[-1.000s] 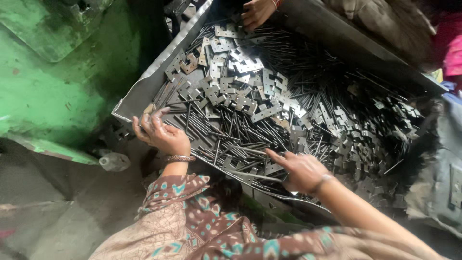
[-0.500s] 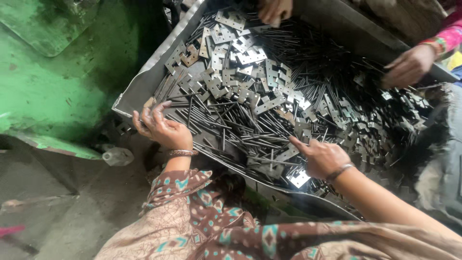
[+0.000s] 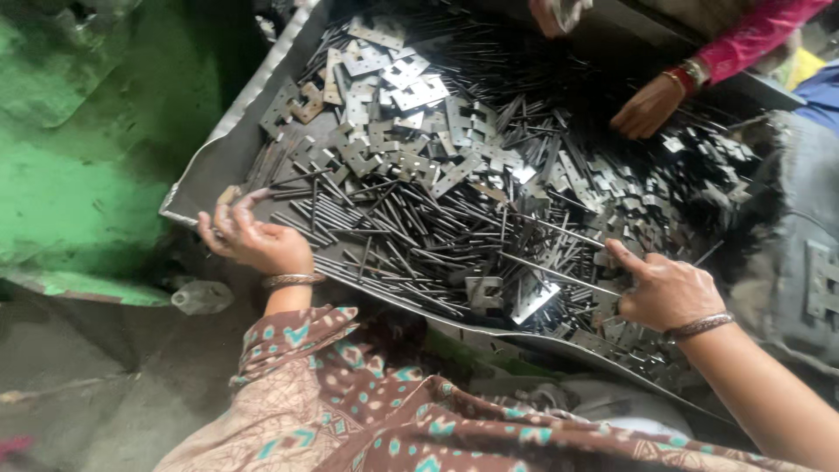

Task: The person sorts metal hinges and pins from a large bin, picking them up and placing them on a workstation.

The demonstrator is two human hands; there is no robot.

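— Where do you stand?
— Your left hand [image 3: 253,240] cups a few thin rods [image 3: 301,214] at the metal tray [image 3: 210,166] corner; your right hand [image 3: 664,288], fingers loose, touches rods and flat plates [image 3: 419,92]. The heap looks mostly unsorted.

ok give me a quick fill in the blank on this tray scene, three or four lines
1. The tray holds thin rods and flat notched metal ____.
2. The left hand rests at the tray's near ____ corner.
3. The right hand wears a ____ on its wrist.
4. A co-worker's hand reaches in from a ____ sleeve.

Missing words: plates; left; bangle; pink
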